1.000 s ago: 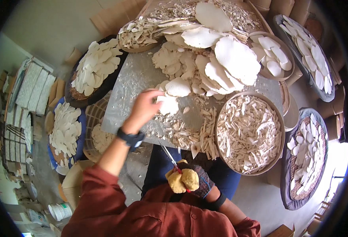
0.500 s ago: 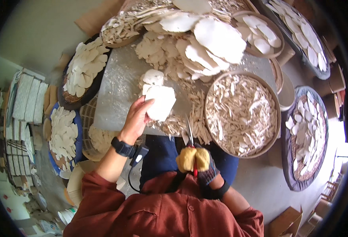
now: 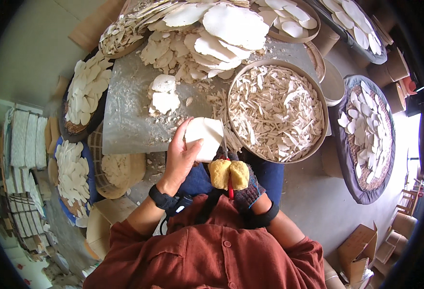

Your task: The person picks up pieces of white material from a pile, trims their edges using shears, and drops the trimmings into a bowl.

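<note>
My left hand (image 3: 178, 156) pinches a flat, pale cream slice (image 3: 206, 137) between thumb and fingers, just past the table's near edge. In my right hand (image 3: 250, 193), which wears a dark knitted glove, is a pair of red-handled scissors (image 3: 225, 140) with yellow padding (image 3: 229, 174) around the grips. The scissor blades point away from me and lie right along the slice's right edge; whether they touch it I cannot tell. Beyond my left hand, a few irregular white slices (image 3: 165, 98) rest on the table among crumbs.
A large round tray (image 3: 325, 120) of cut strips stands right of my hands. At the back of the grey table (image 3: 125, 115) rises a heap of big slices (image 3: 231, 29). More slices fill trays at left (image 3: 72, 168) and right (image 3: 366, 139). An open cardboard box (image 3: 103, 219) sits lower left.
My left hand has brought the slice toward me and rightward, up to the scissors. The whole view has shifted, so the table and trays appear farther left and higher.
</note>
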Motion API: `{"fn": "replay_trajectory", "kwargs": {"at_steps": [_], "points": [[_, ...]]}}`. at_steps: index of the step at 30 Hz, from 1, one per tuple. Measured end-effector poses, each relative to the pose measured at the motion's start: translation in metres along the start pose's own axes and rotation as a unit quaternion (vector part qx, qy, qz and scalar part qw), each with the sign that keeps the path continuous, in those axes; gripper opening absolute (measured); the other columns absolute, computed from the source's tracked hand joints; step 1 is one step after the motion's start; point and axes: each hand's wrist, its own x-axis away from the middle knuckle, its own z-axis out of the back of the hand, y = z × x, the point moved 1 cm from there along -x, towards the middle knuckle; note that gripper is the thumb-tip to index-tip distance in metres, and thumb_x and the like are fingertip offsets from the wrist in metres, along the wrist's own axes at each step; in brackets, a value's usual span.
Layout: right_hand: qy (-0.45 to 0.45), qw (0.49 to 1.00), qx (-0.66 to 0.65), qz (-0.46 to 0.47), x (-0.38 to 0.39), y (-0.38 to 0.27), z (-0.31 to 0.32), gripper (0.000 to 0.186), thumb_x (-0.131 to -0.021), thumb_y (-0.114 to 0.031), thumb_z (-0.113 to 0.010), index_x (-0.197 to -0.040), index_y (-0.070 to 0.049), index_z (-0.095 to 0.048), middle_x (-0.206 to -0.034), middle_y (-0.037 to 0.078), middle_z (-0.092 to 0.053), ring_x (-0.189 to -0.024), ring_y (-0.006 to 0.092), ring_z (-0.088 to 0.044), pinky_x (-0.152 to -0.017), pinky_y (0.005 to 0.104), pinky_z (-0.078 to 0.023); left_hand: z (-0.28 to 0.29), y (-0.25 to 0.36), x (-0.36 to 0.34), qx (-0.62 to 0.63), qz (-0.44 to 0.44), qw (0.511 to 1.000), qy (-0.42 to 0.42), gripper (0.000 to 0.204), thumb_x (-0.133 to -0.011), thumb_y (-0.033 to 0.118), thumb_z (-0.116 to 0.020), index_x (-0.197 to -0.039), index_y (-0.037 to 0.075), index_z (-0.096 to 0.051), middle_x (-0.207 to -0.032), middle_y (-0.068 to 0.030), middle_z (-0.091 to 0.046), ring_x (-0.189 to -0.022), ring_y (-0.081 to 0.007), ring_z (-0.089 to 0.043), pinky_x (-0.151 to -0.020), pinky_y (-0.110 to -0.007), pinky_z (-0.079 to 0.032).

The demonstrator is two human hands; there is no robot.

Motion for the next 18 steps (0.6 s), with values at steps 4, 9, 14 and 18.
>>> {"fn": "replay_trajectory", "kwargs": {"at_steps": [4, 9, 14, 18], "points": [[-0.021, 0.994, -0.094, -0.049, 0.009, -0.005, -0.004, 0.027, -0.088, -0.017, -0.061, -0.111, -0.003, -0.057, -0.108, 0.009, -0.064, -0.098, 0.0189, -0.063, -0.086, 0.0322, -0.051, 0.013, 0.003, -0.007, 0.014, 0.082, 0.995, -0.061, 0.054, -0.085, 0.000, -0.056, -0.136, -0.002, -0.038, -0.123, -0.0116, -0.053, -0.106, -0.0131, -0.054, -0.090, -0.027, -0.047], [-0.032, 0.990, 0.135, 0.003, 0.014, -0.013, -0.001, 0.026, -0.081, -0.018, -0.066, -0.104, -0.006, -0.061, -0.100, 0.009, -0.066, -0.091, 0.0224, -0.064, -0.081, 0.0321, -0.051, 0.019, 0.004, -0.016, 0.007, 0.109, 0.990, -0.087, 0.051, -0.087, 0.002, -0.055, -0.135, -0.002, -0.039, -0.116, -0.0097, -0.057, -0.101, -0.0116, -0.057, -0.086, -0.025, -0.048], [-0.036, 0.998, 0.040, 0.040, 0.011, -0.009, 0.005, 0.034, -0.083, -0.026, -0.068, -0.106, -0.002, -0.061, -0.098, 0.010, -0.065, -0.087, 0.0201, -0.064, -0.077, 0.0314, -0.052, 0.034, 0.018, -0.024, -0.032, 0.065, 0.988, -0.134, 0.031, -0.089, 0.000, -0.052, -0.120, -0.001, -0.051, -0.121, -0.0098, -0.055, -0.104, -0.0144, -0.058, -0.087, -0.027, -0.048], [-0.035, 0.988, 0.151, 0.024, 0.011, -0.010, 0.014, 0.034, -0.082, -0.011, -0.071, -0.112, -0.003, -0.059, -0.107, 0.010, -0.063, -0.098, 0.0202, -0.063, -0.088, 0.0352, -0.051, 0.045, 0.027, -0.017, -0.132, -0.076, 0.976, -0.154, 0.016, -0.091, -0.001, -0.049, -0.099, 0.004, -0.063, -0.111, -0.0061, -0.061, -0.102, -0.0136, -0.058, -0.091, -0.028, -0.045]]}}
